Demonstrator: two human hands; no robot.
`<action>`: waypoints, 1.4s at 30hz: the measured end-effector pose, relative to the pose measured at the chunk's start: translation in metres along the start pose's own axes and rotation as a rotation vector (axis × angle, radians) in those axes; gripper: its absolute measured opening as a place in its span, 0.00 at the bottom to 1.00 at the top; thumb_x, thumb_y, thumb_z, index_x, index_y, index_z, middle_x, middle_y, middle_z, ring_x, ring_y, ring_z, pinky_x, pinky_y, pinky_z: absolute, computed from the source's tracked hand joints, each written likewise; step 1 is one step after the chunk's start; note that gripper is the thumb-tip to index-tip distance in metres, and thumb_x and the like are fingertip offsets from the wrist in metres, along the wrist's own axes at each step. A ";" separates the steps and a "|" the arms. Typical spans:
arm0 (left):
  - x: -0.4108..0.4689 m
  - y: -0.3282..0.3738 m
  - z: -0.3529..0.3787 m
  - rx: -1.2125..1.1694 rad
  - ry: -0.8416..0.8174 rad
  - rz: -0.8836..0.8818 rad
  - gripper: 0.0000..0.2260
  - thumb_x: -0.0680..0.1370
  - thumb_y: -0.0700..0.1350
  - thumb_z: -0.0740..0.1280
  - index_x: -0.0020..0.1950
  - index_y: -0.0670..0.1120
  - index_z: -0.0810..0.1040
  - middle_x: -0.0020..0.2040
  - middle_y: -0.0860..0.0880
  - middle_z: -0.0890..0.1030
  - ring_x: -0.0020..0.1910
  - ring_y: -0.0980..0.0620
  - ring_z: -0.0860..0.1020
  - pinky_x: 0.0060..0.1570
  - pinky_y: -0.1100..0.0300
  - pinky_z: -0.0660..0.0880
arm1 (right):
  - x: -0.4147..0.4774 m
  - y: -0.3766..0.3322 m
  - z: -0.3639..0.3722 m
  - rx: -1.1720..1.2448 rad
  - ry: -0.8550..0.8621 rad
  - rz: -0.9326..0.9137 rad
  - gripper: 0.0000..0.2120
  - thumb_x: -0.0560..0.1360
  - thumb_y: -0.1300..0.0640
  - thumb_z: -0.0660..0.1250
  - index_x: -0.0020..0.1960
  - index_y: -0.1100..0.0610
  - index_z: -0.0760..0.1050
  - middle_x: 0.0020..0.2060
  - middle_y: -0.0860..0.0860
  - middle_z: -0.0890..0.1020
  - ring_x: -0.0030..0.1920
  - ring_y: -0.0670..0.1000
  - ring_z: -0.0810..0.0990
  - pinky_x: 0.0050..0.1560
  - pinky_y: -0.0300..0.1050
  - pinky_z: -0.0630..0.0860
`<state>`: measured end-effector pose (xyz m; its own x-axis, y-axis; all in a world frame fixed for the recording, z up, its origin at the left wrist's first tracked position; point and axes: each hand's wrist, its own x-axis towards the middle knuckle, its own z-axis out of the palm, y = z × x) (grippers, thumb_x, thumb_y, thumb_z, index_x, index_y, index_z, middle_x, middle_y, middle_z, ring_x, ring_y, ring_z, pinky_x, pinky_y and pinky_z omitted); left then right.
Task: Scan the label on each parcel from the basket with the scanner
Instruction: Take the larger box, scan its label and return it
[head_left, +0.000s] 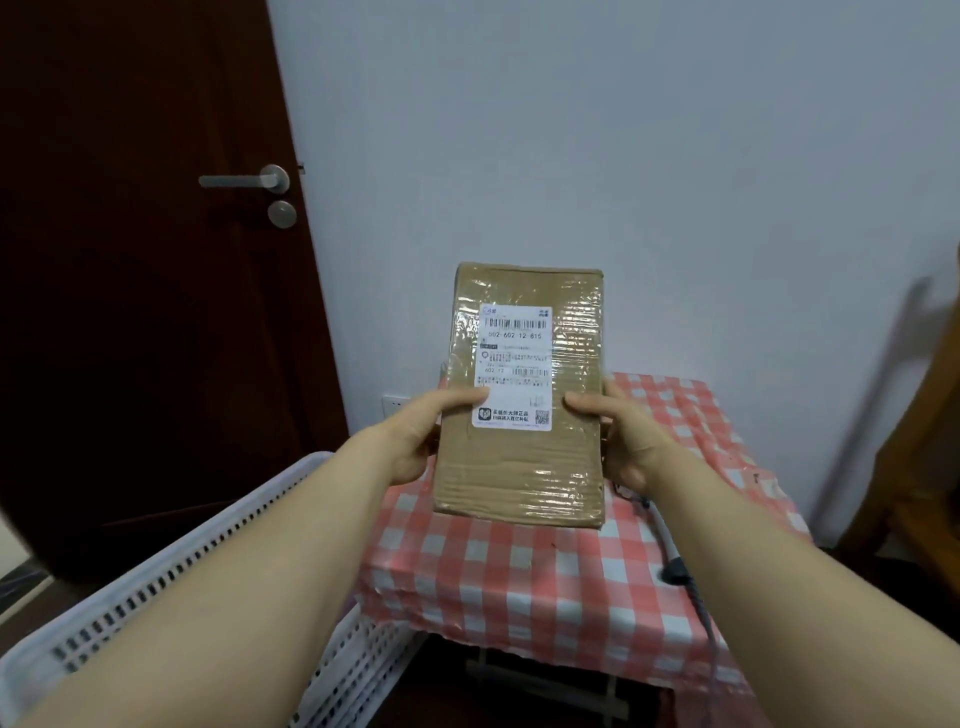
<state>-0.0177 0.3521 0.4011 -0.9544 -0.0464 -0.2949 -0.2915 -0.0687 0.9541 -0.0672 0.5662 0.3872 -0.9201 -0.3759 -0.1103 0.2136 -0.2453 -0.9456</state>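
Both hands held a brown cardboard parcel (522, 400) upright in the air above the counter (519, 566), which was covered with a red-and-white checked cloth. The left hand (415, 439) had a closed grip on the parcel's left edge, its thumb on the white label (514, 366); the right hand (626, 434) was clamped on the right edge. The label faced the camera. The scanner (670, 556) lay on the counter under the right forearm. A white slatted basket (171, 566) stood at the lower left.
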 end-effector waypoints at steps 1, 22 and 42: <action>0.007 -0.003 -0.002 -0.046 -0.011 -0.003 0.35 0.58 0.53 0.77 0.64 0.44 0.78 0.62 0.41 0.80 0.63 0.41 0.77 0.66 0.47 0.71 | 0.003 0.003 -0.003 0.051 -0.020 -0.011 0.25 0.62 0.62 0.72 0.58 0.50 0.75 0.44 0.51 0.84 0.42 0.52 0.83 0.43 0.49 0.82; 0.080 -0.035 0.021 0.092 0.169 -0.083 0.11 0.71 0.46 0.72 0.52 0.47 0.77 0.42 0.49 0.80 0.40 0.51 0.77 0.45 0.54 0.74 | 0.020 0.063 -0.116 -0.866 0.598 0.556 0.21 0.72 0.61 0.71 0.61 0.65 0.69 0.49 0.59 0.71 0.61 0.62 0.75 0.54 0.50 0.74; 0.039 -0.024 0.001 0.033 0.147 -0.062 0.19 0.66 0.34 0.71 0.57 0.40 0.76 0.40 0.43 0.76 0.28 0.51 0.68 0.33 0.60 0.65 | -0.007 0.005 -0.058 -0.076 0.323 0.044 0.12 0.70 0.71 0.67 0.50 0.60 0.72 0.31 0.56 0.76 0.28 0.51 0.74 0.30 0.43 0.75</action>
<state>-0.0480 0.3528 0.3669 -0.9154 -0.1886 -0.3555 -0.3539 -0.0432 0.9343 -0.0790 0.6197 0.3653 -0.9697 -0.0789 -0.2312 0.2414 -0.1635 -0.9566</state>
